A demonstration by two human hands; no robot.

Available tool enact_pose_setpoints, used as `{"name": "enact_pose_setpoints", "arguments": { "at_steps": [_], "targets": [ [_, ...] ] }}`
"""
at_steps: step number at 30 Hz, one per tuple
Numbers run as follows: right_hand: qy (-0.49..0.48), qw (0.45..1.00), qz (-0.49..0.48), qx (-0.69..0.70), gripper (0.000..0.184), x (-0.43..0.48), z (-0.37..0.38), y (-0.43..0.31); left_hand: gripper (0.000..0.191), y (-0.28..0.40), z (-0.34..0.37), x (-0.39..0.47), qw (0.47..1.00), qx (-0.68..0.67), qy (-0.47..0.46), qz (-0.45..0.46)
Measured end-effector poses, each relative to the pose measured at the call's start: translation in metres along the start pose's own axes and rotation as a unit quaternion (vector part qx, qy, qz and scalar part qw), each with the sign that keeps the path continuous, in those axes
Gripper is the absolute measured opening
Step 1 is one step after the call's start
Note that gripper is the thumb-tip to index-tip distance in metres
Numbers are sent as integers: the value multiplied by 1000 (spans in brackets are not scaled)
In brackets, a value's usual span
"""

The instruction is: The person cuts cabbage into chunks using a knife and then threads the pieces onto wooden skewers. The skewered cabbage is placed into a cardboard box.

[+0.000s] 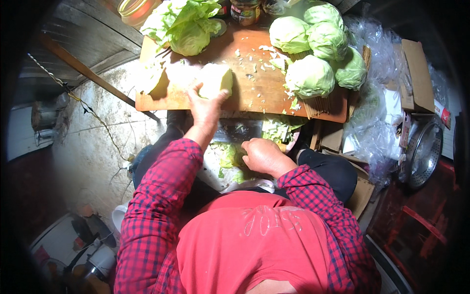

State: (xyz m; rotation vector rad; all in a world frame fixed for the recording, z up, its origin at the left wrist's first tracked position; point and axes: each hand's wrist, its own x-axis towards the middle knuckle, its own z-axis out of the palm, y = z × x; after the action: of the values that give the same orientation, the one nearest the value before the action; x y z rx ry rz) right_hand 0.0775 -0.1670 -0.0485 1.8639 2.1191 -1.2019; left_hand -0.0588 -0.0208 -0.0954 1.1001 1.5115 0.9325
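Observation:
My left hand [205,108] grips a pale cut piece of cabbage [216,79] standing on the wooden board [249,97], near its front edge. The fingers and thumb wrap the near side of the piece. Below that edge, my right hand [262,156] is closed around the handle of a cleaver. The wide dark cleaver blade [237,132] points left, low over my lap and apart from the cabbage piece. Chopped cabbage [279,130] lies in a container under the board, partly hidden by the blade and hand. Loose green leaves [227,156] lie nearer me.
Several whole cabbages [310,77] are piled on the board's right, beside thin wooden sticks [315,106]. A leafy cabbage [189,36] sits at the back left, with jars [245,13] behind. Plastic bags [374,110], a cardboard box [416,75] and a metal colander [425,154] crowd the right.

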Motion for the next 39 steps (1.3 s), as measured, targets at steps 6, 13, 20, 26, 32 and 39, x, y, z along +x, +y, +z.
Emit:
{"name": "enact_pose_setpoints", "arguments": {
  "at_steps": [6,13,20,26,32,39],
  "targets": [
    [21,1000,1,4,26,2,-6,-6,80,-3,3,-42,992,-43,-65,-101],
    [41,999,15,9,23,9,-18,-10,45,19,-8,-48,936,-113,-222,-250],
    [97,993,32,62,30,20,-25,-10,9,23,-40,-7,951,-19,-216,-220],
    [155,983,3,94,28,30,-30,-11,32,6,-49,34,986,-8,-92,-141],
    [184,971,1,150,26,32,-39,-14,43,14,-38,34,943,-43,-212,-252],
    [318,924,-6,212,26,48,-43,-9,46,12,-35,30,953,-28,-213,-215]
  ]
}}
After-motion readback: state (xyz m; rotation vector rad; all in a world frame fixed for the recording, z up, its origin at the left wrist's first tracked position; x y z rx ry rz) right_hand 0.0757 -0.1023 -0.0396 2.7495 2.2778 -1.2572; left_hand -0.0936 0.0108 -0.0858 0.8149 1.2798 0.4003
